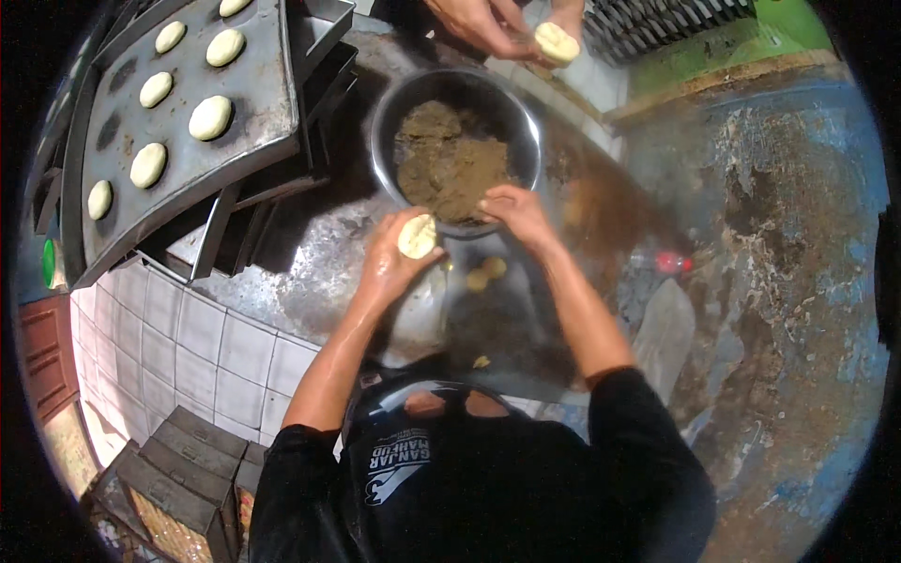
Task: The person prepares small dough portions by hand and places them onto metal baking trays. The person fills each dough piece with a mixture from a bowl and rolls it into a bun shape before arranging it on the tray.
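A flattened pale dough piece point(418, 236) is held in the left hand point(387, 258), just outside the near left rim of a round metal bowl point(380, 155). It is cupped between the curled fingers and the thumb, which is laid along its near edge, and its creased face is turned upward. The left forearm point(330, 361) is slanted up and inward from a black sleeve.

The right hand point(521, 214) is reached over the bowl's near right rim, its back turned upward and its wrist bent slightly. Its fingers are bent and drawn close together, with the tips at the edge of the brown filling point(460, 174); whether any is pinched between them cannot be told. The right forearm point(584, 319) is angled up and to the left.

Two small yellowish balls point(493, 266) are set on the table below the bowl, between the forearms. Round dough pieces point(209, 118) are spaced out on a dark tray point(253, 155) at the upper left. Beyond the bowl, another dough piece point(557, 44) is held by a co-worker's hands point(474, 23).
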`<state>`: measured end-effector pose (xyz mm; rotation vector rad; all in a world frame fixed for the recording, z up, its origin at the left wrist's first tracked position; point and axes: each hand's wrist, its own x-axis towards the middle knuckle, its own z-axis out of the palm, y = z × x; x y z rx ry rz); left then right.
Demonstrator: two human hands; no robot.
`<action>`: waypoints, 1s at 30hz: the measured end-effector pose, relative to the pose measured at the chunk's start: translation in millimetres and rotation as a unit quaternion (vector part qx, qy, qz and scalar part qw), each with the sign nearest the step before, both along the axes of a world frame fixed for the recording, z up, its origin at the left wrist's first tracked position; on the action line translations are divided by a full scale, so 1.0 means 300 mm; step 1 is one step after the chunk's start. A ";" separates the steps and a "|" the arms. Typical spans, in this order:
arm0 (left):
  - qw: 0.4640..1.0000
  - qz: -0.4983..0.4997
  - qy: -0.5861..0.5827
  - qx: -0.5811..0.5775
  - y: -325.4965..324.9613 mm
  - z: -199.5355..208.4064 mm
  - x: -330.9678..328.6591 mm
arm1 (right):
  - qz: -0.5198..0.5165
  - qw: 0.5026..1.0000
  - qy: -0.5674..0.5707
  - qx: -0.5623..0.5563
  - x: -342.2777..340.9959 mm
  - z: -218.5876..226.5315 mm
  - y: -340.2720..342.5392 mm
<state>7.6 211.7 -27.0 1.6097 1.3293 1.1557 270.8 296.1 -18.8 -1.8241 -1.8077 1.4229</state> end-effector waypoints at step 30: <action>0.988 -0.040 -0.091 -0.119 -0.621 0.362 0.253 | -0.105 0.864 0.480 0.109 -0.056 0.239 -0.820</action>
